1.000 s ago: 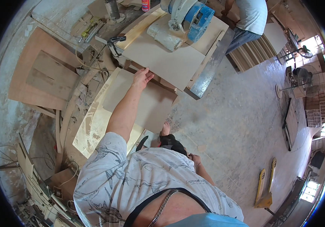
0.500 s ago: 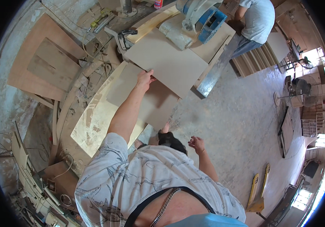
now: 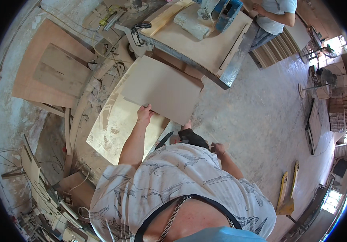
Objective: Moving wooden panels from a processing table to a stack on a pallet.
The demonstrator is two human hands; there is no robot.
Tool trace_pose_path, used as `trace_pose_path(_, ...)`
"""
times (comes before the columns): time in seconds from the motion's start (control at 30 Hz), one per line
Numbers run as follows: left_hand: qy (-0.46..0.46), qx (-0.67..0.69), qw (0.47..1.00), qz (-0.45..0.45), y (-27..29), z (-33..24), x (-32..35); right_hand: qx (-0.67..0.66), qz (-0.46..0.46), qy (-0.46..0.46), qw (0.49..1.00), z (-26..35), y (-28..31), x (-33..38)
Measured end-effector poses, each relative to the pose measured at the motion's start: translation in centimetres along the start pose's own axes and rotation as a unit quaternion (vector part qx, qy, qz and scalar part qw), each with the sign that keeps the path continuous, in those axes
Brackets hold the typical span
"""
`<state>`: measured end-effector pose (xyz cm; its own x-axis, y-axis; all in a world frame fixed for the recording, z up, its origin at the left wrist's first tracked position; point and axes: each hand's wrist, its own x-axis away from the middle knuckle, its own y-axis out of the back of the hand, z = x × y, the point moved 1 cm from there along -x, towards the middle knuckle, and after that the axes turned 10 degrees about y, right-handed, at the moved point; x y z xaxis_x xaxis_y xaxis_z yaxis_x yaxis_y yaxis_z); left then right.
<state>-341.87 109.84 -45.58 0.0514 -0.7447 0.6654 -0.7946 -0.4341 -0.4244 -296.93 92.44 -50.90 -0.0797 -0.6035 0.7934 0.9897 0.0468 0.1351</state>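
**Left hand pinching the near edge of a thin board, one-handed**

The left hand is clamped on the near edge of a flat grey-beige panel, fingers over the top face and the thumb apparently beneath. The panel lies tilted above a larger pale sheet, which sits low among offcuts on the left. The panel's far corner reaches towards the saw table. The right hand hangs near the person's hip, well apart from the panel; its fingers look loosely curled and hold nothing I can make out.

Risks, as judged from this position:
- A single grip at one edge leaves the wide panel free to pivot or sag; it could slip from the fingers and strike the sheet below or the person's foot.
- The far corner may catch the table's metal edge rail if swung.
- Scrap strips and cables on the left floor offer poor footing.

Materials: the panel is a thin, matt, smooth rectangle with crisp corners. The lower sheet is glossier, cream, scuffed and dusty, with a curved near edge. Brown plywood boards lean at far left. The floor is rough grey concrete. A second person stands at the far side of the table.
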Motion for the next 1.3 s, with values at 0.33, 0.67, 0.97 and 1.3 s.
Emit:
trace_pose_path(0.33,0.054,-0.424,0.891,-0.153,1.5,-2.1,-0.6,-0.136,-0.041,0.059,0.988,8.3,-0.8,1.9)
trace_pose_path(0.67,0.153,-0.326,0.91,-0.203,18.7,10.9,5.7,-0.14,-0.084,-0.008,0.987,1.7,0.4,0.4)
trace_pose_path(0.97,0.14,-0.178,0.94,-0.255,18.7,12.2,6.7,-0.089,-0.033,-0.003,0.996,3.2,-0.1,-1.1)
trace_pose_path(1.3,0.122,-0.221,0.949,-0.187,6.7,4.9,6.5,-0.085,-0.02,0.003,0.996,6.3,-0.4,-1.4)
